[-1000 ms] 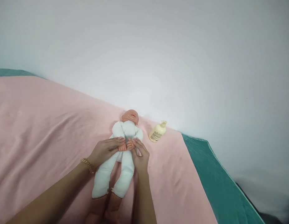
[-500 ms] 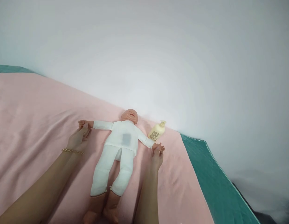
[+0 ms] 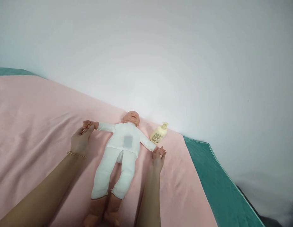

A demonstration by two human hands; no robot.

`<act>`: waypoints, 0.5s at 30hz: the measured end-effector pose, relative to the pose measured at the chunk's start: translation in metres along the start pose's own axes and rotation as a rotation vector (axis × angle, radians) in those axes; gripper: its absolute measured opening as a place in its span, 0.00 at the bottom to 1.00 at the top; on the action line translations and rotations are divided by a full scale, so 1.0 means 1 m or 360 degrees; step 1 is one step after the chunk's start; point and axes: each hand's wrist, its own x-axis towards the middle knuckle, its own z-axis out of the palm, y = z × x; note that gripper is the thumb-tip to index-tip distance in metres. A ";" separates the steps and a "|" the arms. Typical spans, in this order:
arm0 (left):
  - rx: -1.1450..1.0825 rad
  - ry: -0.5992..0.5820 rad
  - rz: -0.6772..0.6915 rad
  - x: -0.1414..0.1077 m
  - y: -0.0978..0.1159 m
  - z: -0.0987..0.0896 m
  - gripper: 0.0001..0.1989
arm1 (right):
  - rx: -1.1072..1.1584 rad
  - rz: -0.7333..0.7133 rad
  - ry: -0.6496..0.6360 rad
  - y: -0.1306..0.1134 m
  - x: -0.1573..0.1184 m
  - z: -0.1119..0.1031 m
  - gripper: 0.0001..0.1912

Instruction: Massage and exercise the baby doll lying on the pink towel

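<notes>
A baby doll (image 3: 124,135) with a white cloth body lies on its back on the pink sheet (image 3: 184,176), arms spread to both sides. My left hand (image 3: 81,138), with a gold bracelet at the wrist, is closed round the doll's hand on the left. On the other side my right hand (image 3: 157,161) grips the doll's other hand between thumb and fingers. Just above that hand, a pale yellow pump bottle (image 3: 158,134) rests on the sheet near the doll's shoulder.
Behind the doll's head rises a plain white wall (image 3: 146,56), close against the bed. Green bedding (image 3: 212,170) shows beyond the pink sheet's right edge, with another green strip (image 3: 14,72) at the far left.
My left hand has moved slightly to the right with the doll's hand, and that doll arm is drawn in a little. My right hand has shifted slightly left.
</notes>
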 end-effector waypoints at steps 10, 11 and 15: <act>0.0839 -0.0570 0.1158 -0.043 -0.002 0.024 0.12 | -0.0275 -0.0659 -0.0451 -0.026 -0.060 0.039 0.26; 0.0924 -0.0646 0.1312 -0.044 -0.004 0.024 0.11 | -0.0347 -0.0709 -0.0526 -0.023 -0.065 0.041 0.24; 0.1155 -0.1021 0.1795 -0.044 -0.010 0.025 0.11 | -0.0633 -0.1006 -0.0873 -0.008 -0.076 0.044 0.18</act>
